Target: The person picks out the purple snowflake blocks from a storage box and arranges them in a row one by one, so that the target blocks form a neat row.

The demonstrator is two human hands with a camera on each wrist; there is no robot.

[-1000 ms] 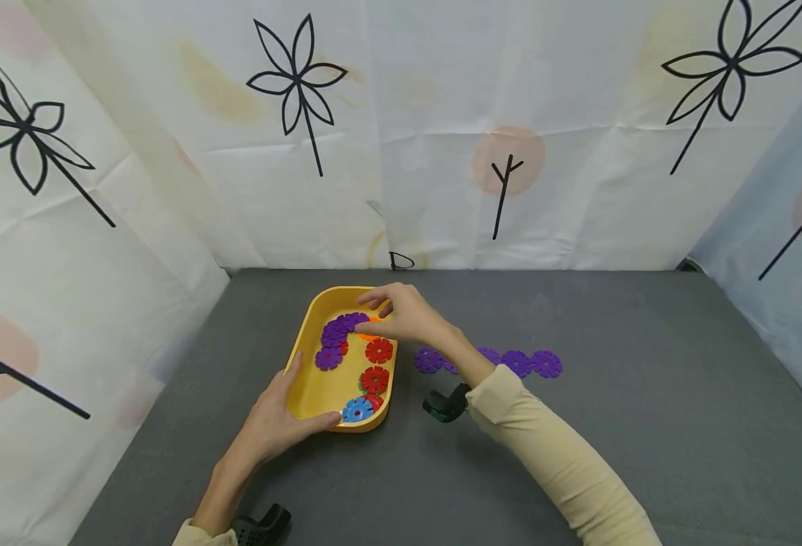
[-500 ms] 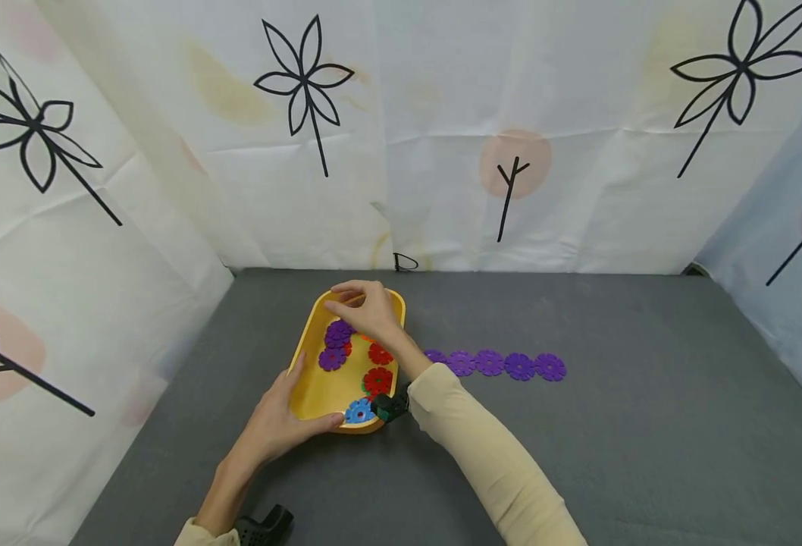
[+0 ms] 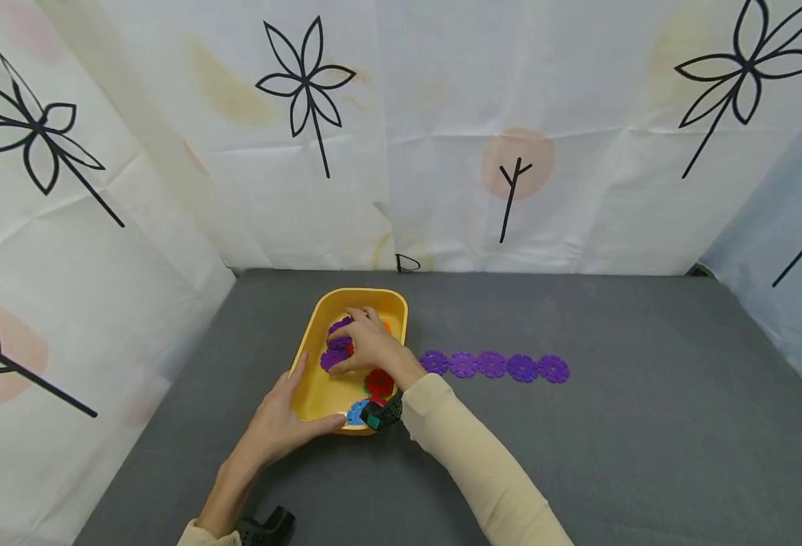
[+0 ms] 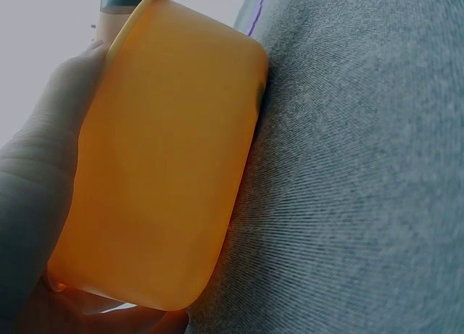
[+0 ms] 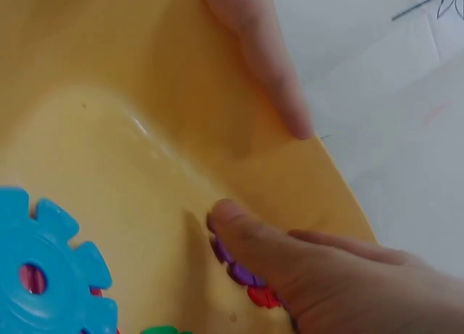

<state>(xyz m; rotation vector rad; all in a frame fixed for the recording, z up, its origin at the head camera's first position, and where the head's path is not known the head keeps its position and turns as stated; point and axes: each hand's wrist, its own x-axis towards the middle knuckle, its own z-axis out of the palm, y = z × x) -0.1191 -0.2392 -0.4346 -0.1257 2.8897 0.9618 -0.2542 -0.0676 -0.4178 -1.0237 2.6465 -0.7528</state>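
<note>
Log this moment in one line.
left hand: holds yellow bin | right hand: inside bin, at purple flower discs | purple flower-disc row: on gray tabletop, right of bin

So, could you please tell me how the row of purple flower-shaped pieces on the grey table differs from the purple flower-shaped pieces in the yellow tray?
The table row stretches out in a line, while the tray pieces are bunched and overlapping. Five pieces of the table row show plainly; the right hand partly covers the tray pieces, so their count is unclear. Both are purple, with notched, petal-like edges.
</note>
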